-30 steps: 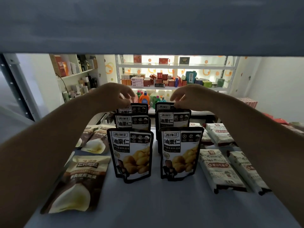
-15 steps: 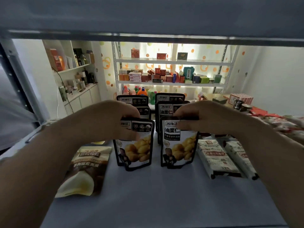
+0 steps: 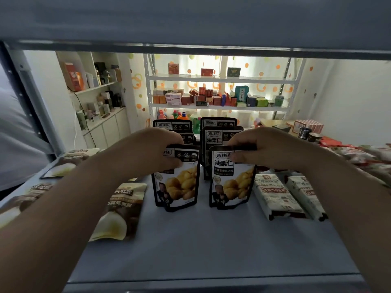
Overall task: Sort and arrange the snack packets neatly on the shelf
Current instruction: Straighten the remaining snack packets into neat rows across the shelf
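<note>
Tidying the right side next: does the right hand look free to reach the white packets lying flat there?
Probably not yet: the right hand grips the front chestnut pouch. The white packets lie uncovered beside it.

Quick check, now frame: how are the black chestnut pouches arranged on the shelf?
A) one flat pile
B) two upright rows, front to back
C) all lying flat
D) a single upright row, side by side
B: the black chestnut pouches stand upright in two rows on the shelf; the left hand and right hand each pinch a front pouch's top.

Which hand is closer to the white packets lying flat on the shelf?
Right. The right hand pinches the front right chestnut pouch, just beside the white packets. The left hand grips the front left chestnut pouch, farther away.
</note>
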`<state>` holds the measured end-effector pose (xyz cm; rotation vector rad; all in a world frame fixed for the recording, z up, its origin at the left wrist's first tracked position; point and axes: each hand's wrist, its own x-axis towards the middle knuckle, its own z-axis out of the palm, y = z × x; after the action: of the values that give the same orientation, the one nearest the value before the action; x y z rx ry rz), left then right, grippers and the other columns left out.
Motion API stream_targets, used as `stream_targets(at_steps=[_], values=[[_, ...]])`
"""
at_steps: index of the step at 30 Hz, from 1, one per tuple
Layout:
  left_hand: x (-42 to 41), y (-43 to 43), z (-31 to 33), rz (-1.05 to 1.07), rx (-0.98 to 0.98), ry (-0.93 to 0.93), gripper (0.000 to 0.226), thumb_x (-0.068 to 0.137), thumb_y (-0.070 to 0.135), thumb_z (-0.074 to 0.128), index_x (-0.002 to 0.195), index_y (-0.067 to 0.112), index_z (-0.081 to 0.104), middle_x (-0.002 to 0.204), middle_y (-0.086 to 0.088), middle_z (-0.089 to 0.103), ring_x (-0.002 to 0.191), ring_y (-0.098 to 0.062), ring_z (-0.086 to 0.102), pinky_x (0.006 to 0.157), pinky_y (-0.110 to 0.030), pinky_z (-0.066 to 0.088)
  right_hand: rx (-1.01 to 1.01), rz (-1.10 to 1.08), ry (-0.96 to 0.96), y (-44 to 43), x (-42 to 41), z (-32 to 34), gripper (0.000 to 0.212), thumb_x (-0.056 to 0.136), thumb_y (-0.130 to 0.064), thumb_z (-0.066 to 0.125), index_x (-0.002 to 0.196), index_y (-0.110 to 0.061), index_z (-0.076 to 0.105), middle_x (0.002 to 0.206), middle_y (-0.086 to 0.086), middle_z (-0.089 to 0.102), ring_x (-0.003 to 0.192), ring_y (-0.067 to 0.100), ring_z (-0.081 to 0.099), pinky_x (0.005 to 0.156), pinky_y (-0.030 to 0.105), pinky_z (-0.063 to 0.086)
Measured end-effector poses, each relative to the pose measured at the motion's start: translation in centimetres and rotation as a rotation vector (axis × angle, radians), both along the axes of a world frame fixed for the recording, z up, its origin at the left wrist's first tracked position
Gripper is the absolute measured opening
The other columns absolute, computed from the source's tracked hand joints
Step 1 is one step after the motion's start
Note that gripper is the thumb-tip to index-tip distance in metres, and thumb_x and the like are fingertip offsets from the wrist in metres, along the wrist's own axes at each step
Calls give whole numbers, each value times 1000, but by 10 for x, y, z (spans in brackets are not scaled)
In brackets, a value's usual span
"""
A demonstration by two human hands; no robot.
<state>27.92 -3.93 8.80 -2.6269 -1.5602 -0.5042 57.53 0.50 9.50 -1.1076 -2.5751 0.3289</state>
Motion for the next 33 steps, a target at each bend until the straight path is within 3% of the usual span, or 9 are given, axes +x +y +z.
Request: stream_targets(at_steps=[5, 7, 8, 10, 12, 16, 21, 27, 33], values=[[-15, 0, 17, 44, -18, -214, 34, 77, 74, 49, 94, 47, 60, 88, 31, 62, 78, 12, 59, 61, -20, 44, 21, -17, 160, 8, 4, 9, 52, 80, -80, 44, 99, -40, 70, 94, -17, 71, 87, 1, 66, 77, 30, 53], [-23, 14, 24, 108, 115, -315, 31, 83, 70, 46, 91, 44, 60, 80, 19, 65, 72, 3, 62, 62, -21, 45, 49, -80, 269, 22, 7, 14, 45, 87, -71, 47, 96, -33, 71, 90, -7, 72, 87, 15, 69, 77, 41, 57], [-27, 25, 26, 140, 180, -330, 24, 87, 62, 50, 93, 41, 60, 80, 17, 65, 73, 2, 62, 62, -20, 43, 73, -109, 290, 30, 8, 16, 35, 91, -61, 52, 96, -31, 71, 89, -7, 72, 86, 12, 68, 77, 40, 56], [-33, 49, 28, 186, 233, -293, 16, 91, 46, 58, 101, 34, 61, 88, 16, 63, 80, 2, 59, 61, -19, 41, 145, -140, 250, 47, 7, 19, 18, 95, -45, 57, 99, -33, 69, 89, -18, 68, 82, -9, 61, 73, 25, 49], [-38, 72, 27, 200, 212, -222, 23, 90, 39, 63, 109, 27, 61, 95, 11, 61, 81, 0, 57, 60, -20, 40, 179, -145, 172, 59, 4, 20, 12, 95, -38, 60, 103, -33, 69, 91, -26, 64, 83, -15, 57, 70, 15, 41], [-38, 102, 23, 136, 147, -87, 32, 85, 31, 72, 115, 22, 62, 93, 12, 57, 78, 4, 52, 59, -16, 36, 166, -128, 67, 76, -3, 17, 16, 91, -38, 66, 105, -31, 70, 96, -18, 69, 87, -2, 63, 77, 21, 50], [-30, 124, 24, 139, 52, 54, 14, 83, 29, 73, 95, 23, 71, 88, 9, 67, 77, -4, 59, 61, -21, 39, 116, -73, -2, 85, -10, 11, 19, 89, -38, 69, 107, -33, 70, 97, -18, 69, 87, -2, 65, 79, 25, 54], [-27, 132, 27, 134, 101, 94, 7, 81, 24, 75, 87, 25, 73, 75, 19, 58, 73, -1, 54, 62, -24, 36, 95, -63, -4, 90, -13, 8, 23, 87, -33, 72, 110, -35, 68, 100, -17, 68, 88, -1, 63, 76, 26, 51], [-27, 138, 26, 122, 144, 108, 8, 81, 26, 75, 89, 23, 74, 74, 15, 60, 72, -3, 56, 62, -23, 37, 82, -60, -1, 90, -15, 9, 23, 87, -32, 72, 110, -36, 68, 97, -19, 66, 87, -1, 62, 76, 25, 51]])
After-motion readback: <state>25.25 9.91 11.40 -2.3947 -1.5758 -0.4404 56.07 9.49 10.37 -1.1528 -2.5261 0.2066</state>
